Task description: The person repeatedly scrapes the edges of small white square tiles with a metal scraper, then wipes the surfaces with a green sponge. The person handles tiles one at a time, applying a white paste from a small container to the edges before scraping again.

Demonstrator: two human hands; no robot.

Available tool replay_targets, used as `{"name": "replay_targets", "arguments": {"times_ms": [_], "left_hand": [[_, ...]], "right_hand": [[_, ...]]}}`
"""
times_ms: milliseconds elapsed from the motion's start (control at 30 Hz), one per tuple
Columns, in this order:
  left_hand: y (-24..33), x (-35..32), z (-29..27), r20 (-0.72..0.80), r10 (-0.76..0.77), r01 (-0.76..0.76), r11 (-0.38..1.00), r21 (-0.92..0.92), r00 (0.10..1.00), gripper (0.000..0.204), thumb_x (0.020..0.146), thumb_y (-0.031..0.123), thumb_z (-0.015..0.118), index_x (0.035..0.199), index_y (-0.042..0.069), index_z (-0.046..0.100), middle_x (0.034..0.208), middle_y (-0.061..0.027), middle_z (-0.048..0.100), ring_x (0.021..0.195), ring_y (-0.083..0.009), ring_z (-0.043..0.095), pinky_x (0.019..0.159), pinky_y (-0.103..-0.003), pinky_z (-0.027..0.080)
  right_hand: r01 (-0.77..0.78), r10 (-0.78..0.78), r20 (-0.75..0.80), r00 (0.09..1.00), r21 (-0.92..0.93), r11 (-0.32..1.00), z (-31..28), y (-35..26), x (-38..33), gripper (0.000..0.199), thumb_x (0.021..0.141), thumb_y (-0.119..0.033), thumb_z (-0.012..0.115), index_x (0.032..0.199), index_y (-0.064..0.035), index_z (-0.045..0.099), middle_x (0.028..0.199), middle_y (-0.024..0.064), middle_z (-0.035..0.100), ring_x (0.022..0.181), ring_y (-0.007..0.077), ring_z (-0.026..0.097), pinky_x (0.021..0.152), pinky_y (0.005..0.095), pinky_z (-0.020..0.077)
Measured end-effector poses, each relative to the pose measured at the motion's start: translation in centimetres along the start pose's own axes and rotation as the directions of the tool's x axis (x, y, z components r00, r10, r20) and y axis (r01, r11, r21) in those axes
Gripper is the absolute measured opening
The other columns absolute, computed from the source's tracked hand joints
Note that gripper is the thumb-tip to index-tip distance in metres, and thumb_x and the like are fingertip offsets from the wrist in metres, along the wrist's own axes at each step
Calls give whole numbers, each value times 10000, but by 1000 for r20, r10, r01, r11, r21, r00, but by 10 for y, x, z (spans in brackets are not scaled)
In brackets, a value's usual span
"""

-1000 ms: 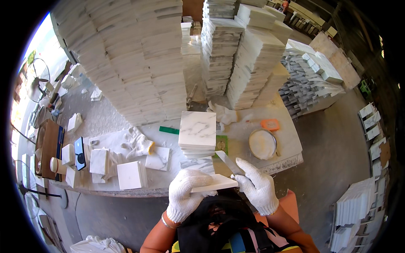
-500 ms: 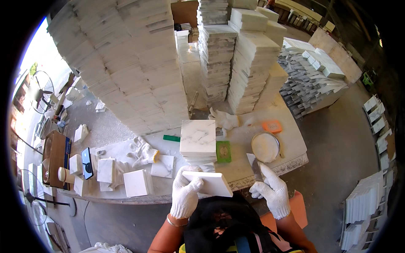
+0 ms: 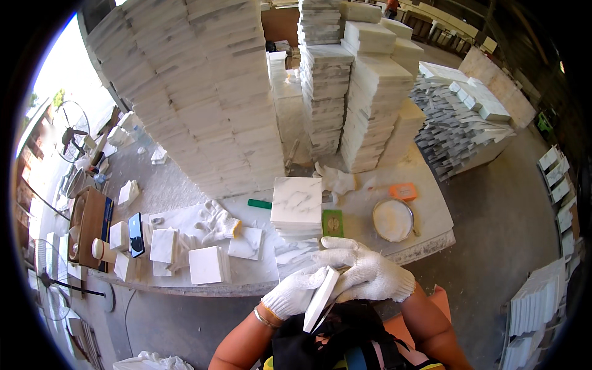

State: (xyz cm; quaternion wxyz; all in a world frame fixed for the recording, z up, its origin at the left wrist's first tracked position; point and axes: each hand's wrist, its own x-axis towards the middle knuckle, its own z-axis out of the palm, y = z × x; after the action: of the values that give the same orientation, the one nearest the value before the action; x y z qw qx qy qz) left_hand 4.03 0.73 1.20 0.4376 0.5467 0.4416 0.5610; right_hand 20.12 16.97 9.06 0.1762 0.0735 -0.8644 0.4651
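Note:
My left hand (image 3: 292, 292), in a white knitted glove, grips a white marble tile (image 3: 321, 298) in front of my body, tilted up with its narrow edge showing. My right hand (image 3: 375, 271), gloved alike, reaches across from the right, its fingers bent over the tile's upper end. The putty knife seen in it half a second ago is hidden behind the glove and tile. Just beyond my hands stands a stack of square marble tiles (image 3: 296, 201) with grey veining on its top face. A round tin of pale powder or paste (image 3: 393, 221) sits to the right.
An orange box (image 3: 403, 191) and a green packet (image 3: 332, 223) lie on the table, near a loose glove (image 3: 219, 222). At left are small tiles (image 3: 208, 265), a phone (image 3: 135, 235) and a paper cup (image 3: 103, 250). Tall tile stacks (image 3: 203, 98) rise behind.
My right hand has swung left from beside the tin to the tile. My left hand has lowered the tile and turned it from nearly flat to steeply tilted. The view has shifted slightly.

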Motion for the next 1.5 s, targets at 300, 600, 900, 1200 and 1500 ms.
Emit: {"name": "replay_targets", "arguments": {"times_ms": [300, 600, 900, 1200, 1500], "left_hand": [[42, -9, 11, 31, -475, 368, 636, -679, 879, 601, 1075, 370, 608, 1520, -7, 466, 1281, -107, 666, 1078, -145, 667, 881, -289, 566], [18, -15, 10, -339, -23, 326, 341, 882, 940, 817, 786, 409, 838, 1442, 37, 526, 1521, -264, 467, 1435, -531, 377, 1174, -678, 269], [23, -15, 17, -50, -66, 81, 913, 399, 997, 593, 946, 361, 747, 1415, 36, 585, 1336, -239, 638, 1235, -418, 618, 1022, -455, 512], [39, -40, -21, -646, -8, 273, 911, 311, 763, 590, 811, 138, 867, 1331, -15, 632, 1299, -139, 677, 1153, -188, 648, 998, -334, 518], [30, -19, -32, -504, -321, 275, 947, -167, 802, 296, 799, 5, 828, 1086, -5, 761, 1010, -31, 749, 914, -97, 653, 834, -269, 548]], "right_hand": [[-55, 116, -255, 960, 233, 971, 10, 7, -29, 243, 759, -261, 868, 870, -57, 800, 1032, 102, 731, 1082, 318, 671, 947, 408, 517], [-190, 450, -602, 660, 445, 875, -11, 23, -77, 358, 819, -271, 878, 929, 32, 723, 1235, 216, 697, 1165, 301, 640, 1093, 420, 436], [-134, 288, -602, 744, 288, 948, 16, 19, -26, 188, 793, -142, 826, 819, 20, 735, 1172, 202, 700, 1152, 303, 642, 1028, 398, 465], [-89, 216, -441, 871, 290, 953, 62, 44, 10, 236, 793, -232, 852, 877, -18, 797, 1123, 144, 715, 1173, 301, 647, 1011, 386, 502], [-91, 184, -327, 927, 279, 956, 49, 39, -3, 166, 824, -50, 816, 988, -43, 788, 1294, 166, 685, 1216, 284, 650, 1052, 386, 495]]}}
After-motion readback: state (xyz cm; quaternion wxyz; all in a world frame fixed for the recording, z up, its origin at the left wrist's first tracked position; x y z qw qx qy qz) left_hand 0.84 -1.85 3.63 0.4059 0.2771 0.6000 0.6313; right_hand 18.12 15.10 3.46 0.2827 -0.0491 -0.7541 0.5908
